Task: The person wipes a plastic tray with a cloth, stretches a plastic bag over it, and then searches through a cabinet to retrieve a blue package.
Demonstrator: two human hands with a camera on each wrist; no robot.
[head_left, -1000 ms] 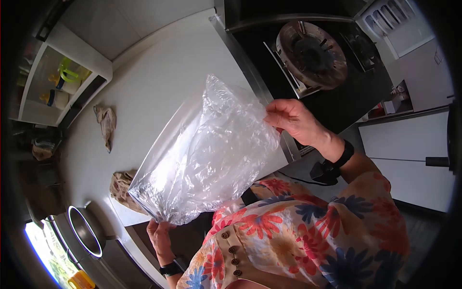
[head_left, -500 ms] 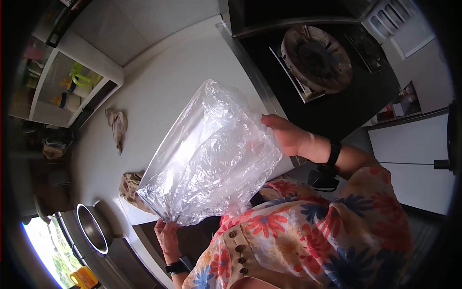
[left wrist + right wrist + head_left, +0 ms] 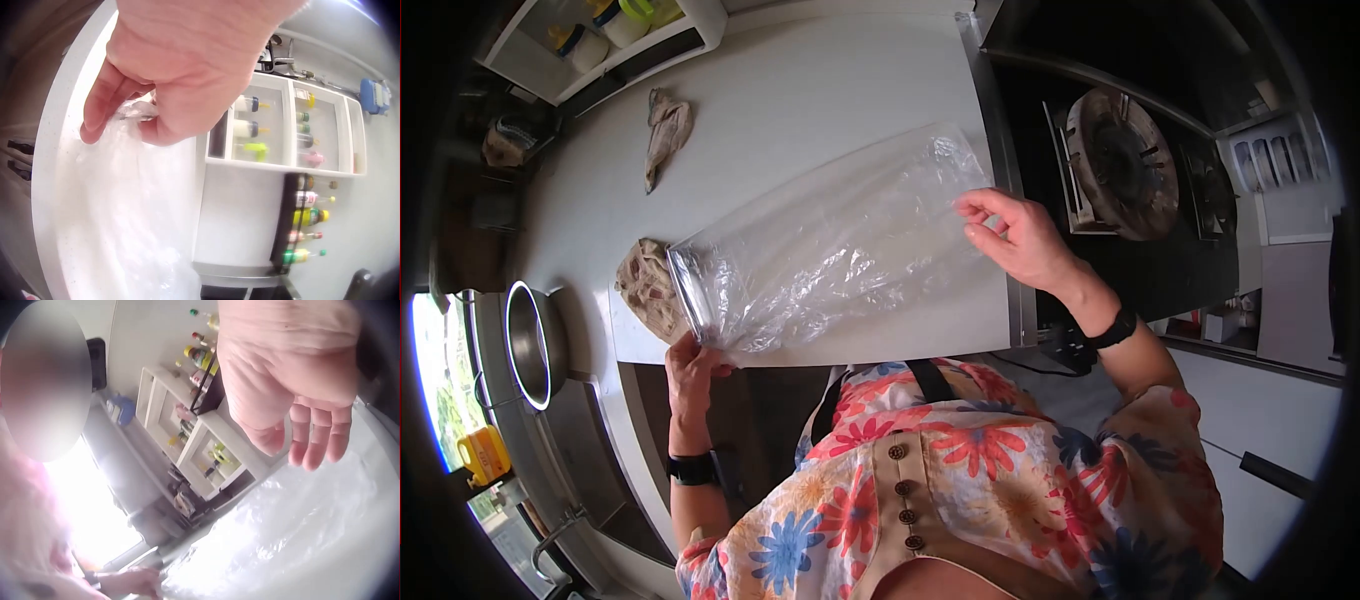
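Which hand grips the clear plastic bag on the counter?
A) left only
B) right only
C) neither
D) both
A: the left hand pinches a corner of the plastic bag, while the right hand hovers open above it, fingers loose and holding nothing.

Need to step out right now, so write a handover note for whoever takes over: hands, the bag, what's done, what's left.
Left hand pinches a corner of the plastic bag at the front edge of the counter.
Right hand open, at the bag's other end.
Bag lies crumpled along the counter, next to a bunched cloth.
Done: bag laid down.
Left: probably smoothing it flat; corner not yet released.
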